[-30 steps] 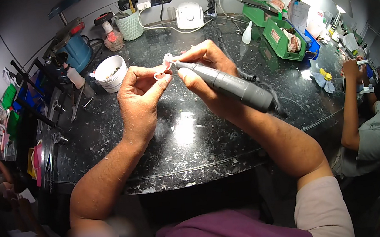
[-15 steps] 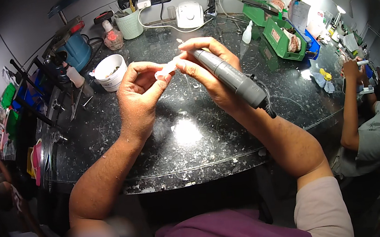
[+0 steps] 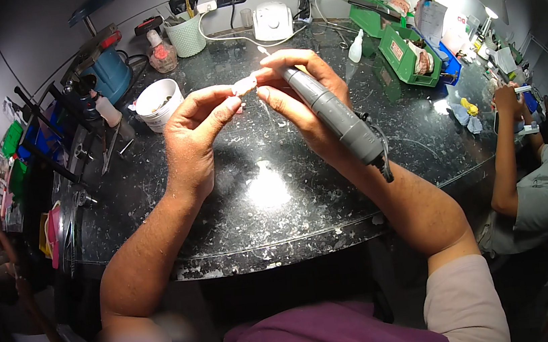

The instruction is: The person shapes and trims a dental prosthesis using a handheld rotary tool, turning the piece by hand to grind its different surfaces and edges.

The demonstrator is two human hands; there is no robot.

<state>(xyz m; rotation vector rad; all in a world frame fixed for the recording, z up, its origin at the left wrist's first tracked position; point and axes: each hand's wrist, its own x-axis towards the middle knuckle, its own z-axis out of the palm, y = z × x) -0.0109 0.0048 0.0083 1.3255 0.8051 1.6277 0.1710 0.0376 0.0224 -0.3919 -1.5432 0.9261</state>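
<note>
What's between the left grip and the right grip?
A small pale pink piece, in the head view: the left grip pinches one end, the right grip is at the other.

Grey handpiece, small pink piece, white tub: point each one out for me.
Grey handpiece (image 3: 334, 114), head view: middle of its body.
Small pink piece (image 3: 245, 85), head view: its exposed pale part.
White tub (image 3: 162, 119), head view: outer front wall.

The fisheye view looks down from the head — fairly near — onto the hands (image 3: 191, 134) and black worktop (image 3: 319, 210).
</note>
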